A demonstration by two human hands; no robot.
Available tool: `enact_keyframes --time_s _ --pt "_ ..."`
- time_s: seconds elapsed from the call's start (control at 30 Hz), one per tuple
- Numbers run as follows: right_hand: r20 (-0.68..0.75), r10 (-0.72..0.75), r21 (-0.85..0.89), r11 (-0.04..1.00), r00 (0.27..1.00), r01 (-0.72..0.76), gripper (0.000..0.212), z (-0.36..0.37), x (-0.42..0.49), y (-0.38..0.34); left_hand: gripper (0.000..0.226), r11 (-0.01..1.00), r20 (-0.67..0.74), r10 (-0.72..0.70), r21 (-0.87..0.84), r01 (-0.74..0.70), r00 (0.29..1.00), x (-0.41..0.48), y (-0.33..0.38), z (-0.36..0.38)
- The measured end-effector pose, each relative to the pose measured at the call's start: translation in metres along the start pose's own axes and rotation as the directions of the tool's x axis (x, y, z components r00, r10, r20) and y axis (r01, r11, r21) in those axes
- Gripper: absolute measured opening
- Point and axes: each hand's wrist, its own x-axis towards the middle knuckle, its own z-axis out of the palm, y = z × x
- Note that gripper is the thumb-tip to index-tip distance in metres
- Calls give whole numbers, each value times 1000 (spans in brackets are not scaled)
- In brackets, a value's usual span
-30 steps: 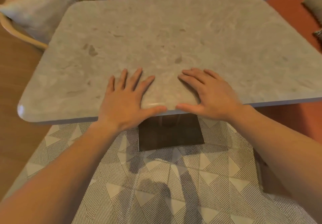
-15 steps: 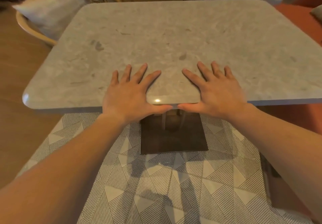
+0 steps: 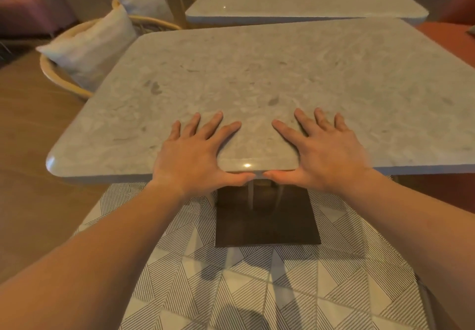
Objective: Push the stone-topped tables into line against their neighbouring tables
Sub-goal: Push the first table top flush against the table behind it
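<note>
Both arms outstretched: left hand (image 3: 195, 155), right hand (image 3: 326, 155) flat, fingers spread on stone-topped table (image 3: 282, 78), thumbs hooking near edge.

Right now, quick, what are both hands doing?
Left hand: open, fingers spread flat on the near table, thumb under its front edge.
Right hand: open, flat on the same table, thumb under the edge too.

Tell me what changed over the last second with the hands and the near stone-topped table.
Both thumbs slid from the top down onto the front edge of the near grey stone-topped table. The fingers of the left hand and right hand stayed flat on top. More of the far grey stone-topped table shows now.
</note>
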Motion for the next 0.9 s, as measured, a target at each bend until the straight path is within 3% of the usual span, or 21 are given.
enact_keyframes --time_s 0.9 --pt "-12 68 -8 998 998 -68 134 -5 33 -25 121 998 -17 56 -11 -57 998 32 -41 2"
